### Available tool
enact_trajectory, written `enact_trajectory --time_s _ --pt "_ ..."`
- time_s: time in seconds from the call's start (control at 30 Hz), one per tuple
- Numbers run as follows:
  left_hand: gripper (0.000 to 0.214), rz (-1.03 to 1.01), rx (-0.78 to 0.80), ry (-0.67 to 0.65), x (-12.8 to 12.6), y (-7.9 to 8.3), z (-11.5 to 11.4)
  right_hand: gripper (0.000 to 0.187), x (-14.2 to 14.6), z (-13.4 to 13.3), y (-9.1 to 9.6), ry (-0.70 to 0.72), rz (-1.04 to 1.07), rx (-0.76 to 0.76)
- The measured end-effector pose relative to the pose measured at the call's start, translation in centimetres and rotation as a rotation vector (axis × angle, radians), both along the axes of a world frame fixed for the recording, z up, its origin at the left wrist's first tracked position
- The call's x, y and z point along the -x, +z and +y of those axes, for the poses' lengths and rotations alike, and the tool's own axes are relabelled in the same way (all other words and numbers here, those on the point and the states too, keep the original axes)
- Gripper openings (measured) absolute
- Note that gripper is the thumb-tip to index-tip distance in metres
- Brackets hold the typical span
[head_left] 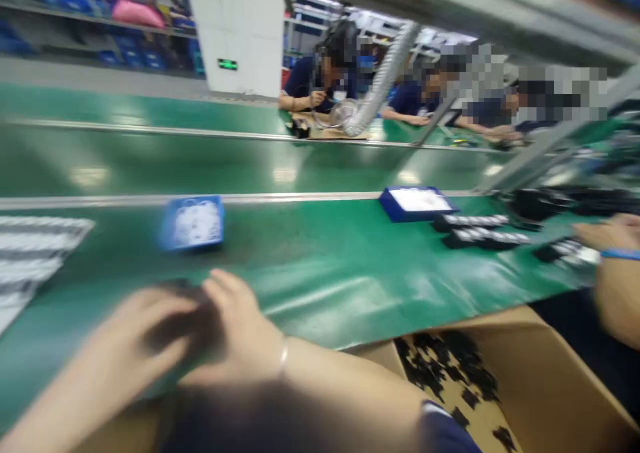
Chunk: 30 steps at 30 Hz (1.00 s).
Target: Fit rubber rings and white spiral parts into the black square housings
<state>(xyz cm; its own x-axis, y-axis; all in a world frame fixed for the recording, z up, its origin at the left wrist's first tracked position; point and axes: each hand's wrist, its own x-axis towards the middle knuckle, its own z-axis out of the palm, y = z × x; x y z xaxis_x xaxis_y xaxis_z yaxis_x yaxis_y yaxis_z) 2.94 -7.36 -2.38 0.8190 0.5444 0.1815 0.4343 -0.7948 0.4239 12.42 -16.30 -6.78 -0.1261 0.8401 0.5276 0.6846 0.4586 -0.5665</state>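
My left hand point(133, 336) and my right hand point(240, 336) are together low on the left, over the near edge of the green belt point(325, 266). Between them is a small dark part point(183, 316), and the fingers of both hands curl round it. Motion blur smears the fingers and the part, so its shape is unclear. A thin bracelet point(284, 358) shows on my right wrist.
A blue tray of white pieces point(193, 223) lies beyond my hands, and another blue tray point(417, 203) sits further right by rows of black parts point(477, 232). A cardboard box point(540, 373) holds black pieces. A co-worker's arm point(617, 266) reaches in at right. Other people sit across the belt.
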Motion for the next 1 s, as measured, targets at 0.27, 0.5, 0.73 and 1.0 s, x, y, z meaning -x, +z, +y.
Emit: enact_trajectory --time_s 0.27,0.5,0.73,1.0 --pt "0.037 0.366 0.05 0.065 -1.2 1.8 -0.9 0.088 -5.5 -0.8 -2.6 -0.065 0.226 0.28" --pt "0.033 0.373 0.059 0.027 -1.4 2.7 0.5 0.081 -6.9 0.0 -2.8 -0.027 0.243 0.359" --pt "0.031 0.262 0.065 0.056 0.4 2.5 1.9 0.103 -7.3 0.1 -2.6 -0.016 0.103 0.379" --pt "0.018 0.081 0.099 0.139 2.7 0.8 4.3 0.09 -6.8 0.1 -1.5 -0.083 -0.105 0.345"
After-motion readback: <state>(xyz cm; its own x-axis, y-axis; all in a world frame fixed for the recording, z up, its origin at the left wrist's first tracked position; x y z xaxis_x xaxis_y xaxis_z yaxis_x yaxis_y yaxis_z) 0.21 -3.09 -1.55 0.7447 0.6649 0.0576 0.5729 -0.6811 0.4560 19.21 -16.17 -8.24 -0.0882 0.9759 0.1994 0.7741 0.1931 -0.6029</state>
